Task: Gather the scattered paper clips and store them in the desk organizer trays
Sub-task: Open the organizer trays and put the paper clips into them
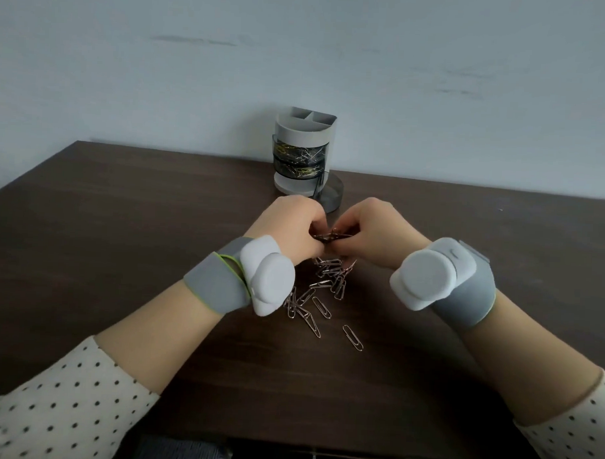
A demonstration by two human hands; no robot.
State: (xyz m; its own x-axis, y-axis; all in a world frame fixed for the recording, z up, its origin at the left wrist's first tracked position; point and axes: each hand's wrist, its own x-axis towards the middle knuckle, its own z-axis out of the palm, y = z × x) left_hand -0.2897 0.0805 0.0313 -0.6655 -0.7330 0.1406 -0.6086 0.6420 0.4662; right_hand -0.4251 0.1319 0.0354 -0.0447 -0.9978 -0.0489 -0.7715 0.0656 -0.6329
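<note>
Several silver paper clips (321, 291) lie scattered on the dark wooden desk (122, 243), right under my wrists. My left hand (289, 225) and my right hand (373, 231) meet above them, fingers curled together around a small bunch of paper clips (331, 236) held between both. Behind the hands stands the grey round desk organizer (304, 150). Its two dark see-through trays hold gold and silver clips, and one lower tray (331, 197) is swung out toward my hands.
The desk meets a pale wall at the back, just behind the organizer. Grey bands with white sensor pods sit on both wrists. The desk's near edge runs below my forearms.
</note>
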